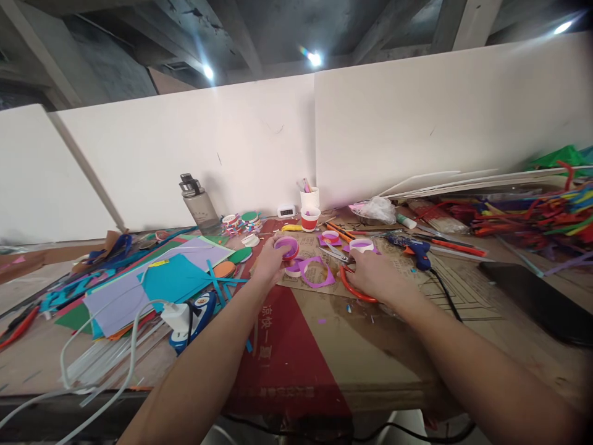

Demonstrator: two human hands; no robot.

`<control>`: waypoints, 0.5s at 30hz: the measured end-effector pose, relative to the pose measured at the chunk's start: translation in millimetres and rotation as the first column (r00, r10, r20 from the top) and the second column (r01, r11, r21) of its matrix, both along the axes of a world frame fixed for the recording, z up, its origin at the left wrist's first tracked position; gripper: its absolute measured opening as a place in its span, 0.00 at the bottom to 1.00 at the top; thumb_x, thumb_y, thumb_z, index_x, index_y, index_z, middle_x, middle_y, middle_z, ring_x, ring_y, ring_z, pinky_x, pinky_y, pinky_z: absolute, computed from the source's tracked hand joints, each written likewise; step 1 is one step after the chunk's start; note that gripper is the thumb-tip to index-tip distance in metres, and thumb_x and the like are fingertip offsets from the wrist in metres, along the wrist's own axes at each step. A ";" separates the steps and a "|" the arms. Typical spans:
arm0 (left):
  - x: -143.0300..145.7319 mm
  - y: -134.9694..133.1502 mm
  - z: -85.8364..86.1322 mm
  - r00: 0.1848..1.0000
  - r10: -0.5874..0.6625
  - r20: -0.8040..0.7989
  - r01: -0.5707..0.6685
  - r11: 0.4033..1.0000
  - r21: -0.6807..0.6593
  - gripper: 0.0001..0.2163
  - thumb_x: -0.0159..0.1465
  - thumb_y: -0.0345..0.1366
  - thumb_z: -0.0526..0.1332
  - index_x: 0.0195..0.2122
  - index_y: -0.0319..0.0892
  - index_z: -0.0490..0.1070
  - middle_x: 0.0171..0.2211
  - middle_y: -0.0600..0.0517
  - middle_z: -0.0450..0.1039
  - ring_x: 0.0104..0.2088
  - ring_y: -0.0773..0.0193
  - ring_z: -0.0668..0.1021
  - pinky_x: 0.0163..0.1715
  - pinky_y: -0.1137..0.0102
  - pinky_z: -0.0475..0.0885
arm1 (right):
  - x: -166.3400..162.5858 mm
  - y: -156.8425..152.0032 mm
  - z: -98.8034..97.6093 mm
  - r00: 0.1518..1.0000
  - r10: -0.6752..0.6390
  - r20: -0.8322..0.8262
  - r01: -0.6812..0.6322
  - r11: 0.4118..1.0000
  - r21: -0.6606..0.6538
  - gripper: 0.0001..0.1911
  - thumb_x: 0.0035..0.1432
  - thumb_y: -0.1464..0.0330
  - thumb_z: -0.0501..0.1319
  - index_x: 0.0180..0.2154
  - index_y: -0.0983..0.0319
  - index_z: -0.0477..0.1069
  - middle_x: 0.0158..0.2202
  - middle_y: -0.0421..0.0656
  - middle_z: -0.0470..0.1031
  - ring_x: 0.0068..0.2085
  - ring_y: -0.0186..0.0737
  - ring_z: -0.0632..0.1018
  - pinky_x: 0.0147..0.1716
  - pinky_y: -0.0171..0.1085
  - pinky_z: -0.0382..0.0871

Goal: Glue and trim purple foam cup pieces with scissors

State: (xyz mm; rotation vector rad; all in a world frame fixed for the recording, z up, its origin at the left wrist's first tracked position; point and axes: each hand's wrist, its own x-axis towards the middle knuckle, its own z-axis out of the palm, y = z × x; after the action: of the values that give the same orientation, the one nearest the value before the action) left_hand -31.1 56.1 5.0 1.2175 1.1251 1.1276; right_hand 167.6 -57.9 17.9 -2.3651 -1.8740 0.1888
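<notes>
My left hand [269, 262] is closed on a short red-and-purple paper ring [288, 248], which looks like a cut piece of paper cup. Just below it, a white-rimmed ring [293, 269] rests beside a purple paper sheet with a round hole [319, 283]. Fingers of my right hand [374, 272] are curled over the scissors [337, 252]; the blades point up and left and an orange-red handle loop shows under the hand. Right behind that hand is a white ring with purple inside [361, 245]. Another ring [330, 236] sits on purple paper farther back.
Coloured paper sheets [173, 278] and a white-and-blue power strip [197, 321] are at left. A bottle [200, 204], paper cups [310, 218] and a small clock [286, 211] stand at the back. On the right are a blue glue gun [418, 252] and a black phone-like slab [537, 300].
</notes>
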 end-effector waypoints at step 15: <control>-10.2 15.0 -11.7 0.962 0.079 -0.262 -0.045 0.990 0.132 0.14 0.51 0.31 0.64 0.41 0.40 0.72 0.35 0.48 0.76 0.26 0.65 0.75 0.26 0.70 0.70 | -1.6 -13.9 7.2 0.979 0.127 0.158 -0.103 0.984 -0.148 0.25 0.63 0.61 0.57 0.58 0.66 0.69 0.50 0.59 0.77 0.48 0.55 0.79 0.43 0.44 0.69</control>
State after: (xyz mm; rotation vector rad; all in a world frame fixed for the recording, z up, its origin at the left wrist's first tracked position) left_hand -41.3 71.1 -6.8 1.4738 1.3181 1.1176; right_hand 166.0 -71.8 25.1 -2.4306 -2.1432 0.1397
